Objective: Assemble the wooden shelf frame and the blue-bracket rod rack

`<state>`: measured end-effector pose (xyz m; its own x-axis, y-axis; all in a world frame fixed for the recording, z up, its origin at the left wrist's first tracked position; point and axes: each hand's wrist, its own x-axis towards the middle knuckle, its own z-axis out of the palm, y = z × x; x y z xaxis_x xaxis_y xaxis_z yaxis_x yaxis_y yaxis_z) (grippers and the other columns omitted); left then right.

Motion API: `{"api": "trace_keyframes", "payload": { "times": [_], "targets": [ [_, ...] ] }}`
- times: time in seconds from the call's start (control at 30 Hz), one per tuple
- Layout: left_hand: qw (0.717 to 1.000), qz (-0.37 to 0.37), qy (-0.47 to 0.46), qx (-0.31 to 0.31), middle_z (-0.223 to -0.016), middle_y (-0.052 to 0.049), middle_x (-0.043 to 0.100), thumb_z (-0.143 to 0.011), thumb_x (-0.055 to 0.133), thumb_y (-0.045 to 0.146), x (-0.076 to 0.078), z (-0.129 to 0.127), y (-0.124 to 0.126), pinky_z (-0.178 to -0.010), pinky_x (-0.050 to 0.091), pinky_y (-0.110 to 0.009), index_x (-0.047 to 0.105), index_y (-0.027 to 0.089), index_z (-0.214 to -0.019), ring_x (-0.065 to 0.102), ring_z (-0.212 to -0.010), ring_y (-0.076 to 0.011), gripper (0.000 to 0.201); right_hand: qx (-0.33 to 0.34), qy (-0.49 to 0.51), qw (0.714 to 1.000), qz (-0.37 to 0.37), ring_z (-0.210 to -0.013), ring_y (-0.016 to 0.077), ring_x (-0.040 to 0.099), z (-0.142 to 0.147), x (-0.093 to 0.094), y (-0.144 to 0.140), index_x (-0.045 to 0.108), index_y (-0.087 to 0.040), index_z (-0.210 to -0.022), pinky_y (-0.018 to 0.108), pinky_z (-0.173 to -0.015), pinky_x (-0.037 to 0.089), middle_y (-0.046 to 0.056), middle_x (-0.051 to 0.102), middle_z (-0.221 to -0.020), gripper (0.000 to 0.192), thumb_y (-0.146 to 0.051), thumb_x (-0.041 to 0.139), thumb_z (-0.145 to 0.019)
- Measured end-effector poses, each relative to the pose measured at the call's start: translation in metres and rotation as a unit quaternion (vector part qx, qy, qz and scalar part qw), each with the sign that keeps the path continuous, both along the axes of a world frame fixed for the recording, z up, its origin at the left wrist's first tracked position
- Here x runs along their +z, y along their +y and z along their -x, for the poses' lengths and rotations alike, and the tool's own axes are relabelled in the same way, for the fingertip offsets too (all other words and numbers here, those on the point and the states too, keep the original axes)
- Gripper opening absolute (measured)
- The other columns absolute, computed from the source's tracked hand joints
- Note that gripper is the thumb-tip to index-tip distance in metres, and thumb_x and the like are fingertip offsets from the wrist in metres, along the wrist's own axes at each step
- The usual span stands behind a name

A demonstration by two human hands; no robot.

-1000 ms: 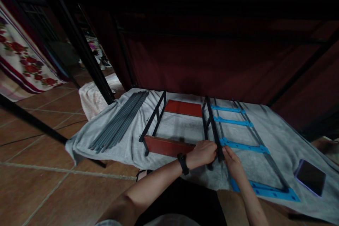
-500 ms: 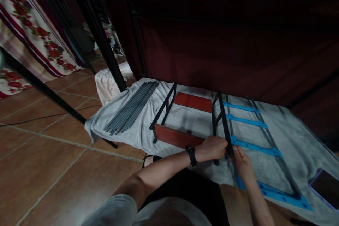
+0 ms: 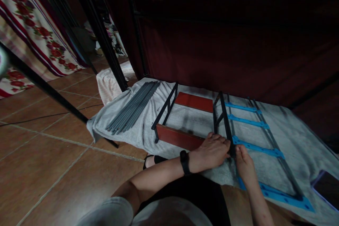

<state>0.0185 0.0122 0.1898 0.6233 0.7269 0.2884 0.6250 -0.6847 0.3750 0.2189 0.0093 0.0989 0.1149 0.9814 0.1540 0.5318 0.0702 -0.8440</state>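
A small rack lies on a grey cloth [image 3: 265, 123]: two black metal side frames joined by reddish-brown boards [image 3: 178, 137]. My left hand [image 3: 212, 152], with a black band on the wrist, is closed around the near end of the right-hand black frame [image 3: 225, 120] where it meets the near board. From the other side, my right hand [image 3: 245, 164] pinches the same frame end. What its fingers hold is too dark to tell.
A black frame with blue cross strips [image 3: 254, 137] lies right of the rack. A bundle of grey rods [image 3: 135, 109] lies on the cloth's left part. A phone [image 3: 327, 187] sits at the right edge. Black bed-frame legs [image 3: 103, 39] and tiled floor are to the left.
The view has swung left and down, so the phone slid toward the right edge. My left hand has rolled further over the frame's end; both hands stay at the same joint.
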Motion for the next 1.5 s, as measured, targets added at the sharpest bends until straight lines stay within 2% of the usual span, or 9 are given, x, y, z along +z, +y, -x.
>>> {"api": "trace_keyframes", "payload": {
  "times": [0.07, 0.17, 0.27, 0.37, 0.5, 0.77, 1.07, 1.27, 1.5],
  "targets": [
    [0.994, -0.036, -0.094, 0.047, -0.122, -0.010, 0.068, -0.100, 0.049, 0.029, 0.011, 0.037, -0.011, -0.107, 0.041, -0.037, 0.062, 0.018, -0.122, 0.058, -0.120, -0.0215, 0.028, -0.001, 0.010, 1.000, 0.004, -0.071, 0.0196, 0.053, -0.002, -0.001, -0.002, 0.056, -0.024, -0.088, 0.032, -0.067, 0.042, 0.000, 0.057, -0.074, 0.048, -0.071, 0.043, -0.089],
    [0.932, -0.088, -0.230, 0.268, -0.117, -0.009, 0.070, -0.102, 0.042, 0.033, 0.010, 0.122, -0.016, -0.102, 0.043, -0.037, 0.067, 0.020, -0.114, 0.060, -0.114, -0.0217, 0.030, 0.010, 0.021, 1.000, 0.013, -0.077, 0.0204, 0.055, -0.006, -0.003, -0.003, 0.058, -0.024, -0.094, 0.033, -0.071, 0.043, 0.001, 0.059, -0.080, 0.044, -0.066, 0.045, -0.090],
    [0.827, -0.061, -0.304, 0.469, -0.103, -0.011, 0.070, -0.096, 0.048, 0.045, -0.016, 0.209, -0.009, -0.082, 0.049, -0.035, 0.068, 0.016, -0.102, 0.062, -0.096, -0.0235, 0.036, 0.016, 0.012, 1.000, 0.015, -0.083, 0.0217, 0.057, -0.010, -0.006, -0.002, 0.059, -0.024, -0.097, 0.034, -0.076, 0.044, 0.002, 0.060, -0.083, 0.044, -0.065, 0.046, -0.090],
    [0.779, 0.108, -0.377, 0.489, -0.067, -0.004, 0.061, -0.090, 0.049, 0.059, -0.050, 0.253, -0.003, -0.057, 0.042, -0.028, 0.063, 0.016, -0.078, 0.054, -0.063, -0.0169, 0.047, 0.007, -0.011, 1.000, 0.019, -0.085, 0.0231, 0.057, -0.013, -0.008, -0.001, 0.059, -0.024, -0.100, 0.035, -0.077, 0.044, 0.002, 0.061, -0.084, 0.046, -0.067, 0.045, -0.090],
    [0.784, 0.172, -0.414, 0.429, -0.053, 0.004, 0.042, -0.085, 0.053, 0.066, -0.071, 0.250, -0.001, -0.050, 0.031, -0.025, 0.048, 0.021, -0.063, 0.039, -0.052, -0.0116, 0.050, -0.005, -0.028, 0.999, 0.025, -0.084, 0.0238, 0.058, -0.015, -0.011, 0.000, 0.060, -0.024, -0.099, 0.035, -0.076, 0.045, 0.003, 0.063, -0.086, 0.050, -0.071, 0.044, -0.088],
    [0.819, 0.178, -0.403, 0.369, -0.061, 0.005, 0.037, -0.088, 0.054, 0.055, -0.054, 0.246, -0.004, -0.057, 0.033, -0.025, 0.043, 0.021, -0.067, 0.037, -0.059, -0.0116, 0.041, -0.026, -0.041, 0.999, 0.021, -0.085, 0.0242, 0.059, -0.011, -0.009, -0.003, 0.059, -0.024, -0.097, 0.035, -0.078, 0.045, 0.004, 0.064, -0.088, 0.054, -0.074, 0.042, -0.087],
    [0.840, 0.093, -0.389, 0.365, -0.071, 0.004, 0.043, -0.095, 0.043, 0.044, -0.071, 0.239, -0.005, -0.071, 0.039, -0.027, 0.043, 0.022, -0.077, 0.044, -0.071, -0.0140, 0.028, -0.044, -0.036, 0.998, 0.020, -0.079, 0.0224, 0.056, -0.005, 0.000, -0.003, 0.056, -0.025, -0.085, 0.037, -0.078, 0.044, 0.002, 0.058, -0.079, 0.051, -0.074, 0.042, -0.087],
    [0.845, 0.138, -0.344, 0.386, -0.066, 0.004, 0.042, -0.094, 0.043, 0.051, -0.067, 0.247, -0.006, -0.068, 0.037, -0.028, 0.042, 0.023, -0.072, 0.044, -0.069, -0.0155, 0.036, -0.038, -0.039, 0.998, 0.024, -0.080, 0.0232, 0.057, -0.013, -0.006, -0.002, 0.057, -0.024, -0.085, 0.037, -0.077, 0.043, 0.002, 0.060, -0.080, 0.052, -0.075, 0.043, -0.086],
    [0.882, 0.126, -0.289, 0.351, -0.066, 0.002, 0.046, -0.098, 0.035, 0.047, -0.069, 0.251, -0.004, -0.068, 0.037, -0.029, 0.043, 0.023, -0.071, 0.048, -0.068, -0.0167, 0.037, -0.048, -0.040, 0.997, 0.054, -0.083, 0.0250, 0.058, -0.020, -0.010, 0.003, 0.061, -0.022, -0.088, 0.039, -0.081, 0.043, 0.005, 0.064, -0.085, 0.058, -0.077, 0.046, -0.082]
  ]
}}
